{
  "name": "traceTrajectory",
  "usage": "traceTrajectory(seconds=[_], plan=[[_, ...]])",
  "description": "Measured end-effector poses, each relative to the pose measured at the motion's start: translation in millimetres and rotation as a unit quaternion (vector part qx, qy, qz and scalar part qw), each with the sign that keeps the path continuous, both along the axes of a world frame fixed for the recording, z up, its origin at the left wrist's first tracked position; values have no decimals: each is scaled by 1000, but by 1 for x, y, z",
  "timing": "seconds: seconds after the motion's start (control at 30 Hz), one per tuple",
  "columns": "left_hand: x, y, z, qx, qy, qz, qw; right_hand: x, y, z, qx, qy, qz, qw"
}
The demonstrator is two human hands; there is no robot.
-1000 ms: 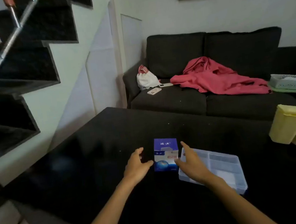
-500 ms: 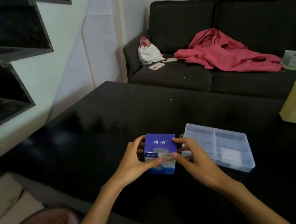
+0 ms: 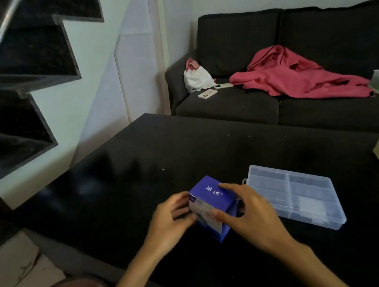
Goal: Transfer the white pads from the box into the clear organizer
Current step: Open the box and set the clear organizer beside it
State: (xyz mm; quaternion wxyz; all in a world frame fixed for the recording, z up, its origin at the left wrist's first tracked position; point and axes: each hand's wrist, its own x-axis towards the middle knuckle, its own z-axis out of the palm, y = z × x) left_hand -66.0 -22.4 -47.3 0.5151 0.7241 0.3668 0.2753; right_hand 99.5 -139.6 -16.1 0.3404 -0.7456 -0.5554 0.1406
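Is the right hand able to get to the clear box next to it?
Probably yes. The clear organizer lies just beside the right hand on the table, nothing between them, but that hand is holding the blue box with the left hand.

The box [image 3: 212, 206] sits at lower centre of the frame: a small blue carton with white characters on its top face and a paler, whitish printed panel on the side turned toward the camera. It is tilted, one lower corner pointing down toward the dark surface, and its flaps appear closed. The white pads are not visible. Just to its right, in the lower right of the frame, lies the clear organizer [image 3: 294, 195], a flat rectangular case of transparent plastic with its lid down, inner dividers showing faintly through it, and a small latch tab on the edge nearest the box.
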Motion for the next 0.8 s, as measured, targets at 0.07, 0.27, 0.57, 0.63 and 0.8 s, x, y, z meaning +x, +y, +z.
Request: traceTrajectory(seconds=[0.07,0.27,0.57,0.63,0.8], plan=[[4,-10,-2,15,54,-53,997,-5,-1,-4,35,54,-38,997],[24,-36,5,125,16,103,987,-12,3,-6,103,255,-56,960],[8,-22,13,325,109,-4,939,13,4,4,10,298,17,954],[6,-20,14,327,112,-15,938,11,3,3,5,291,22,957],[3,-16,12,354,131,-40,925,11,2,-7,-3,193,8,981]])
